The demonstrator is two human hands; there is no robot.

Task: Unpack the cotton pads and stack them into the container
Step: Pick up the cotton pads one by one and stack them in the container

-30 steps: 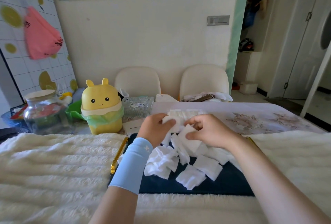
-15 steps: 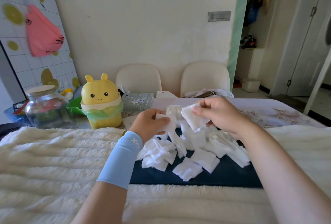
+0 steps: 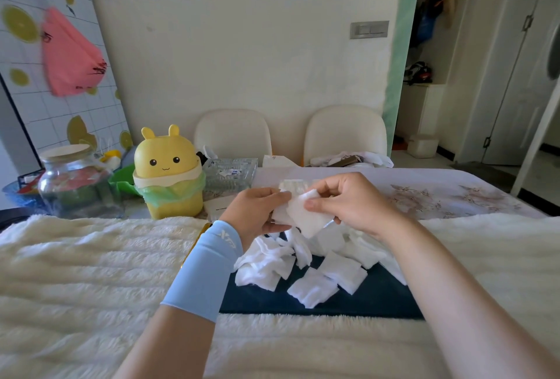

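Looking down first across a shaggy cream blanket [image 3: 75, 272] covering the near side of the bench [image 3: 439, 193], with both forearms reaching forward over it. Wearing a pale blue sleeve [image 3: 206, 272] on the left wrist, printed with a short white logo starting with an X, the rest not reading clearly. Passing next over a dark blue mat [image 3: 378, 300] carrying the loose cotton pads [image 3: 312, 287], all white, unpacked and lying jumbled and overlapping. Holding, just above that heap, a thin bundle of pads [image 3: 278, 215] in the left grip [image 3: 257, 212], thumb on top and fingers curled beneath. Pinching a single pad [image 3: 306, 221] in the right grip [image 3: 351, 202] between thumb and fingertips, touching the bundle, its long axis slanting from upper left down to lower right. Judging the next move as squaring this pad onto the bundle before carrying it away from the body. Glimpsing a pale, see-through container [image 3: 291, 185] just beyond the fingertips, mostly hidden, lying slightly nearer the left grip. Noting further back a yellow bin [image 3: 166, 166] with a drawn face and green liner, a glass jar [image 3: 72, 178], a clear glass dish [image 3: 230, 171] and two cream chairs [image 3: 233, 133]. Finding no other legible writing.
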